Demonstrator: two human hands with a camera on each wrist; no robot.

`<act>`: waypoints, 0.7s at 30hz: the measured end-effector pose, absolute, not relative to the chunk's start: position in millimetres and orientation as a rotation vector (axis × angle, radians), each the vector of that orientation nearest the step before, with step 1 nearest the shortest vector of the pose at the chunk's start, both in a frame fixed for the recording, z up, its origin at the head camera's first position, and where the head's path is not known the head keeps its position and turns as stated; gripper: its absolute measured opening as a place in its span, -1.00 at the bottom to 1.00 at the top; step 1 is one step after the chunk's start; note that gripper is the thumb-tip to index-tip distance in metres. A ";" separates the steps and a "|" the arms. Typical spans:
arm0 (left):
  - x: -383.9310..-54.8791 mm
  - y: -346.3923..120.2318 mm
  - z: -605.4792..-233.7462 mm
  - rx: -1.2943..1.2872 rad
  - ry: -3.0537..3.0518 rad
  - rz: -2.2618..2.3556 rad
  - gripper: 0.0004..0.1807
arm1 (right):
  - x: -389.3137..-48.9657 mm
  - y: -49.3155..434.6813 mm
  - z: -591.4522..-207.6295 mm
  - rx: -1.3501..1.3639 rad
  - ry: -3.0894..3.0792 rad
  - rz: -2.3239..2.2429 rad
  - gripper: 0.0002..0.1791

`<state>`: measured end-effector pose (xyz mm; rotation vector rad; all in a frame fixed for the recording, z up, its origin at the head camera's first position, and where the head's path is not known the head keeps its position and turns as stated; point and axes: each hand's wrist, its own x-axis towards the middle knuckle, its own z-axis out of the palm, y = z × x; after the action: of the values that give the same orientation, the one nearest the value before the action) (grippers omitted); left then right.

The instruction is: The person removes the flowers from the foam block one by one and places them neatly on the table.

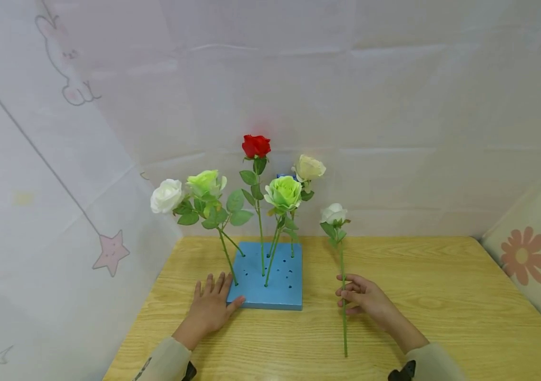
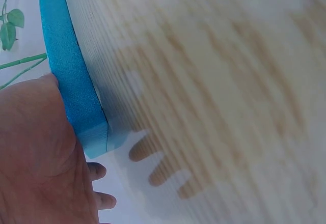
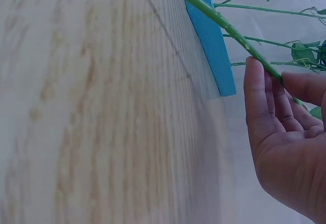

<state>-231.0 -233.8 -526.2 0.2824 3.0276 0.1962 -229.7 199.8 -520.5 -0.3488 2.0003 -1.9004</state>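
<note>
My right hand (image 1: 365, 299) pinches the green stem of a white artificial rose (image 1: 333, 213) between thumb and fingers. The flower is held upright to the right of a blue foam board (image 1: 277, 300), its stem reaching below the hand. In the right wrist view, the stem (image 3: 224, 24) slants across the thumb and fingertips. My left hand (image 1: 210, 307) lies with fingers spread at the board's front left corner, touching its edge. Stems of a red rose (image 1: 256, 146), another white rose (image 1: 167, 196), a light green rose (image 1: 283, 193) and other roses stand in the board's holes.
Several bare holes (image 1: 290, 271) dot the board's right part. A second green rose (image 1: 205, 183), a cream rose (image 1: 309, 168) and a partly hidden blue flower (image 1: 285, 176) rise there too. The wooden table (image 1: 418, 280) meets a pale cloth backdrop (image 1: 394, 132).
</note>
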 end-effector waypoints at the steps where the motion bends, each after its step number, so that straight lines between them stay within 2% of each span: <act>1: -231.0 -233.9 -526.1 0.280 3.025 0.193 -0.03 | -229.9 199.4 -521.0 -0.353 1.996 -1.906 -0.28; 21: -235.3 -239.0 -538.5 0.295 3.053 0.180 0.00 | -232.3 181.6 -531.6 -0.312 1.920 -1.929 -0.29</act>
<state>-235.3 -239.0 -538.5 0.2947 3.0532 0.1802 -232.3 181.6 -531.6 -0.3123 1.9200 -1.9288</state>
